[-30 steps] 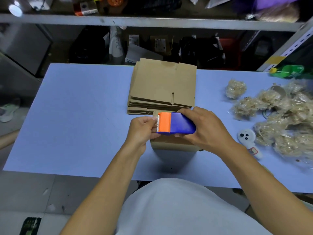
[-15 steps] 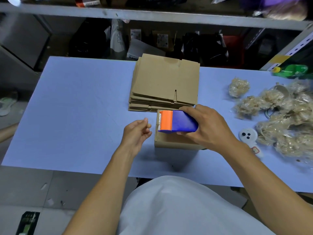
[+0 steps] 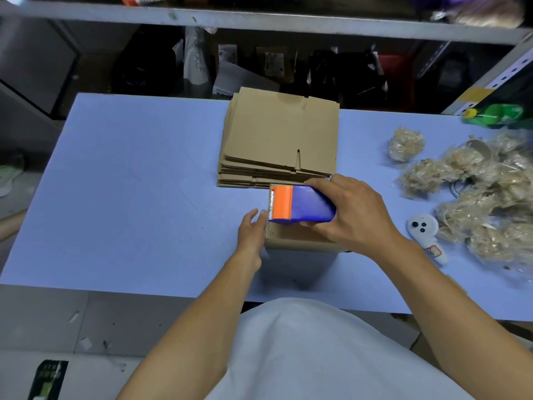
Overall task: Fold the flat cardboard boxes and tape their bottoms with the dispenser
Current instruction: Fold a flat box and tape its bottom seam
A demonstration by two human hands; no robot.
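Note:
A small folded cardboard box (image 3: 300, 238) stands on the blue table (image 3: 129, 197) near its front edge. On top of it sits a blue tape dispenser (image 3: 300, 204) with an orange head and a toothed blade that faces left. My right hand (image 3: 357, 215) grips the dispenser's blue body. My left hand (image 3: 252, 233) lies flat against the box's left side, fingers straight, just below the blade. Behind the box lies a stack of flat cardboard boxes (image 3: 281, 137).
Clear bags of pale straw-like filler (image 3: 484, 192) crowd the table's right side, with a small white device (image 3: 427, 236) beside them. A green bottle (image 3: 496, 114) lies at the far right. A cluttered metal shelf (image 3: 259, 21) runs behind the table.
My left hand let go of the dispenser's head, drew back, then came to rest flat on the box's left side. The dispenser stays on the box top.

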